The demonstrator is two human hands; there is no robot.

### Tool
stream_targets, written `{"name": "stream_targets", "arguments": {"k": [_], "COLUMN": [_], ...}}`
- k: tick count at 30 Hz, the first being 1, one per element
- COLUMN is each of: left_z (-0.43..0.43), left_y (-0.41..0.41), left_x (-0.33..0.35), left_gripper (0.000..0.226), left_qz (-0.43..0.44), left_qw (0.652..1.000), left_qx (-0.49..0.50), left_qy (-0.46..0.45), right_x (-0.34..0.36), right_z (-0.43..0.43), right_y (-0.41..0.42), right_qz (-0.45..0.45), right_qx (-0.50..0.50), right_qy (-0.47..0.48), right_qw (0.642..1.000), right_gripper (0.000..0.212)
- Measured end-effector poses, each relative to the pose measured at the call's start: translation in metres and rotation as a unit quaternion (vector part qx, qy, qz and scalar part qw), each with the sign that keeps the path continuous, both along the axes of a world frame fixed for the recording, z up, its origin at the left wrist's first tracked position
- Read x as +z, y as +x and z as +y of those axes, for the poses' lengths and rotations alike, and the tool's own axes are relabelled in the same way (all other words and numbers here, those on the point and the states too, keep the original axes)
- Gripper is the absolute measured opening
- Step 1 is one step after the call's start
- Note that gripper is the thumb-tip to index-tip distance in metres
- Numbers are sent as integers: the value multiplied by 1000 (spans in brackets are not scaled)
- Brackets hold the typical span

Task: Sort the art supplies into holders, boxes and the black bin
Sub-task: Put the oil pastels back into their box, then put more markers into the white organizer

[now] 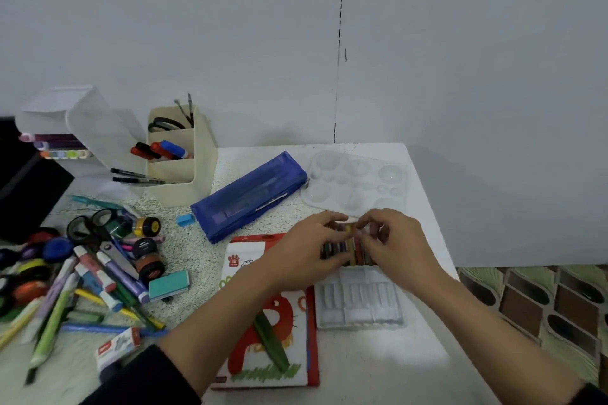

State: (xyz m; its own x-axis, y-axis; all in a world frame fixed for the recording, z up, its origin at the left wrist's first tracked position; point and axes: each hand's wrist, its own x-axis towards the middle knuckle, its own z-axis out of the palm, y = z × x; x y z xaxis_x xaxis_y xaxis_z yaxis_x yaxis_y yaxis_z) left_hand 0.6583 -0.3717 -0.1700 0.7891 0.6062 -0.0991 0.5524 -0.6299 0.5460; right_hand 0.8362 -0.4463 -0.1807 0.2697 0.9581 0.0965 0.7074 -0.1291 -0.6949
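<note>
A row of coloured crayons [348,248] lies at the far end of a clear plastic crayon tray [358,302]. My left hand [306,250] and my right hand [394,246] both curl their fingers round this crayon bundle from either side. Left of the tray lies the red and white crayon box [263,316] with a green crayon [271,342] on it. A beige desk holder [182,158] with markers and scissors stands at the back. The black bin [23,181] sits at the far left.
A heap of markers, pens, paint pots, tape rolls and scissors [85,270] covers the left of the table. A blue pencil pouch [248,196], a clear paint palette [355,181], a teal eraser [168,284] and a clear open box [79,128] are nearby. The table's right edge drops to patterned floor.
</note>
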Motion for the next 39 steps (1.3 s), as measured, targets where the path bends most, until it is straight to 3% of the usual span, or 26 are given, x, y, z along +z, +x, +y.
{"name": "stream_targets", "arguments": {"k": [6, 10, 15, 21, 25, 31, 36, 39], "left_z": [-12, -12, 13, 55, 80, 97, 94, 94], "left_y": [-90, -161, -253, -306, -308, -312, -310, -312], "left_x": [19, 27, 18, 1, -3, -7, -7, -12], "left_gripper": [17, 12, 29, 43, 46, 35, 39, 40], "left_qz": [-76, -117, -88, 30, 95, 57, 38, 37], "left_qw": [985, 963, 937, 975, 979, 989, 993, 994], "left_qx": [156, 235, 319, 194, 96, 54, 32, 17], "left_qy": [3, 61, 109, 105, 153, 129, 103, 100], "right_x": [20, 35, 39, 29, 19, 14, 9, 7], "right_z": [7, 26, 54, 81, 86, 91, 95, 96], "right_y": [-54, -108, -180, -254, -283, -297, -304, -309], "right_qz": [59, 31, -5, -122, -188, -161, -140, -143], "right_qx": [78, 151, 247, 269, 244, 190, 161, 144], "right_qy": [9, -6, -15, -56, -80, -103, -134, -151], "right_qw": [995, 988, 969, 954, 948, 963, 968, 967], "right_gripper": [7, 3, 6, 26, 30, 28, 37, 30]}}
